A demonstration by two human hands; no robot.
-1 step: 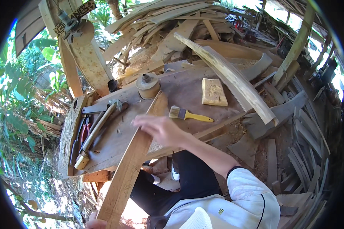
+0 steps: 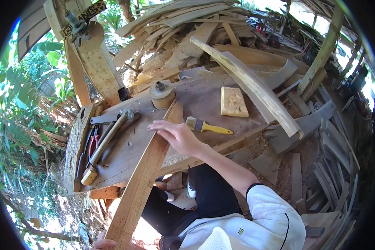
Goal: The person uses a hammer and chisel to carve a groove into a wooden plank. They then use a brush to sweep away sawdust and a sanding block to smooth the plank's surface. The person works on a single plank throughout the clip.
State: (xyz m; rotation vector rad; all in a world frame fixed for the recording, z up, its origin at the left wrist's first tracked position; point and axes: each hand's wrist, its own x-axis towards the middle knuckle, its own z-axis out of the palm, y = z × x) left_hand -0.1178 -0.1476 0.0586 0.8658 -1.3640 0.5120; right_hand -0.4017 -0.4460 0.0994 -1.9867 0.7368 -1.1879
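A long wooden plank [image 2: 139, 183] slants from the lower left up onto the workbench [image 2: 125, 154]. At its near end my left hand [image 2: 103, 242] is closed round the edge, partly cut off by the frame. My right hand [image 2: 181, 136] lies across the plank's upper part, fingers stretched out and thumb apart. The plank's tip lies close to a round grinding drum or cutter head [image 2: 161, 95] set in the bench. Just right of this hand is a paintbrush [image 2: 210, 127] with a yellow handle.
On the bench's left lie a wooden mallet [image 2: 104, 146], red-handled pliers [image 2: 92, 141] and a wrench-like tool [image 2: 127, 113]. A pale wood block [image 2: 233, 102] sits further right, by a long curved board [image 2: 254, 89]. Stacked offcuts [image 2: 187, 25] rise behind; more scraps [image 2: 333, 146] cover the right side.
My right hand, blurred by motion before, is now sharp and slightly lower and to the right on the plank. The left hand and the plank look much the same.
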